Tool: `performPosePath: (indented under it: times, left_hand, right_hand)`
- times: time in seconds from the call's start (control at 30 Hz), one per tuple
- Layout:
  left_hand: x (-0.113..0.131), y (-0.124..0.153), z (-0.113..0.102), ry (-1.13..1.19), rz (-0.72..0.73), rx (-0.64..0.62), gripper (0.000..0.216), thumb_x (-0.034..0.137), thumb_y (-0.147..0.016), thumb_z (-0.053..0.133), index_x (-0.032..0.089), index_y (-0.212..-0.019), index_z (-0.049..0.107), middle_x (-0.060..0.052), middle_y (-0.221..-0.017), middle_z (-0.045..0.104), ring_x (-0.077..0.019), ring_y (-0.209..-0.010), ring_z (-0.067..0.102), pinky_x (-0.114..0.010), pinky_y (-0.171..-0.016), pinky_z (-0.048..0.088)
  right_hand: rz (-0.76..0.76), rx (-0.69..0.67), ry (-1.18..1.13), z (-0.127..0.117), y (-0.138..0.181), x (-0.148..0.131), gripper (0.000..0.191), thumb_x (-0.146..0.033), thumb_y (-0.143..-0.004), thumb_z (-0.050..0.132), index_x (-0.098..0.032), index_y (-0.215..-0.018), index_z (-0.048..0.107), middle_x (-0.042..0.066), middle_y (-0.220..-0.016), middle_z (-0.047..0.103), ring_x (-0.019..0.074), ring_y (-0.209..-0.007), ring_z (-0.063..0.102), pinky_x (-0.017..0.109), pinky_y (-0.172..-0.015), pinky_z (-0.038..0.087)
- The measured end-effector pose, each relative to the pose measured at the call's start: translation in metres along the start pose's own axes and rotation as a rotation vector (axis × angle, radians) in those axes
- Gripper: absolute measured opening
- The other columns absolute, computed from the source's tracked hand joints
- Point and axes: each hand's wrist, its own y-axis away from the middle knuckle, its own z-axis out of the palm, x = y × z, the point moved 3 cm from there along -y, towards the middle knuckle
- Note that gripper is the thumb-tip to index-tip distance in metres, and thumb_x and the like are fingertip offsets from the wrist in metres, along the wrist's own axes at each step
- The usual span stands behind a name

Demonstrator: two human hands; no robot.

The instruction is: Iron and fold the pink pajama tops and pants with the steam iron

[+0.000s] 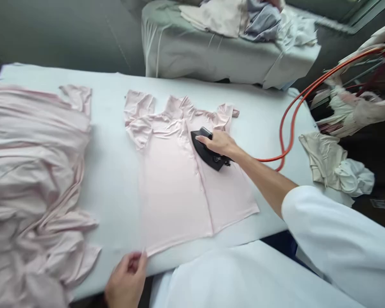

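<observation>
A pale pink short-sleeved blouse [173,184] lies spread out on the white padded table [115,171], its collar toward the far side and its button front running down the middle. My right hand [223,143] is wrapped round the handle of a black iron [207,152]. The iron rests on the upper right part of the blouse, beside the buttons, its tip pointing up and left. At the near left corner of the hem, my left hand [130,273] has its fingers curled, with thumb and forefinger pinched at the blouse's edge.
More pink garments [28,179] are heaped on the table's left. An orange hose [291,124] loops from the iron to the upper right. Behind stands a covered bench [205,55] with piled clothes. Cream garments [324,160] lie at the right edge, near hanging cloth [356,102].
</observation>
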Motion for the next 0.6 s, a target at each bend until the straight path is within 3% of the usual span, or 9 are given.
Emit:
performPosePath:
  times: [0.13,0.23,0.33,0.4,0.47,0.53,0.6]
  left_hand:
    - [0.002,0.013,-0.001,0.06,0.104,0.007,0.044,0.067,-0.061,0.059,0.024,-0.07,0.063,-0.002,-0.063,0.057,-0.0211,-0.064,0.056,-0.034,-0.071,0.046]
    - [-0.004,0.015,0.001,0.048,0.149,-0.011,0.043,0.067,-0.065,0.059,0.024,-0.07,0.062,0.0,-0.061,0.055,-0.0191,-0.062,0.054,-0.032,-0.069,0.044]
    - [-0.005,0.016,-0.001,0.044,0.161,-0.033,0.043,0.065,-0.067,0.06,0.023,-0.072,0.062,0.001,-0.061,0.055,-0.0177,-0.061,0.053,-0.03,-0.068,0.043]
    - [-0.003,0.017,-0.003,0.059,0.148,-0.048,0.043,0.065,-0.065,0.061,0.023,-0.073,0.063,0.002,-0.06,0.054,-0.0173,-0.061,0.052,-0.03,-0.067,0.043]
    - [-0.001,0.017,-0.005,0.094,0.118,-0.072,0.045,0.065,-0.063,0.062,0.022,-0.077,0.064,0.002,-0.061,0.053,-0.0174,-0.061,0.052,-0.03,-0.066,0.044]
    - [0.003,0.015,-0.006,0.103,0.095,-0.027,0.049,0.064,-0.062,0.062,0.021,-0.084,0.066,0.001,-0.066,0.053,-0.0187,-0.065,0.054,-0.031,-0.069,0.046]
    - [0.013,0.011,-0.004,0.063,0.106,0.121,0.054,0.064,-0.065,0.06,0.019,-0.094,0.066,-0.003,-0.079,0.057,-0.0217,-0.076,0.057,-0.036,-0.08,0.049]
  right_hand:
    - [-0.128,-0.095,0.008,0.033,0.102,0.013,0.06,-0.073,-0.087,0.043,-0.018,-0.082,0.066,0.008,-0.081,0.07,0.0207,-0.075,0.064,0.026,-0.059,0.036]
    - [-0.212,-0.197,0.112,0.078,0.177,0.01,0.058,-0.073,-0.087,0.042,-0.02,-0.084,0.064,0.008,-0.075,0.069,0.0226,-0.074,0.065,0.027,-0.061,0.037]
    - [-0.337,-0.364,0.227,0.122,0.225,-0.002,0.057,-0.07,-0.089,0.04,-0.018,-0.087,0.064,0.01,-0.074,0.069,0.0269,-0.072,0.067,0.031,-0.064,0.04]
    - [-0.399,-0.43,0.247,0.133,0.238,0.0,0.056,-0.068,-0.09,0.041,-0.017,-0.086,0.063,0.011,-0.074,0.069,0.0287,-0.071,0.067,0.033,-0.064,0.042]
    - [-0.372,-0.401,0.215,0.123,0.233,0.026,0.055,-0.068,-0.089,0.042,-0.017,-0.084,0.063,0.011,-0.075,0.07,0.0292,-0.072,0.068,0.033,-0.064,0.041]
    - [-0.243,-0.298,0.115,0.097,0.211,0.077,0.057,-0.072,-0.087,0.043,-0.02,-0.08,0.063,0.009,-0.075,0.07,0.027,-0.073,0.067,0.031,-0.063,0.041]
    - [-0.07,-0.159,-0.003,0.064,0.179,0.144,0.058,-0.075,-0.085,0.043,-0.021,-0.074,0.062,0.007,-0.072,0.068,0.0239,-0.07,0.064,0.03,-0.062,0.04]
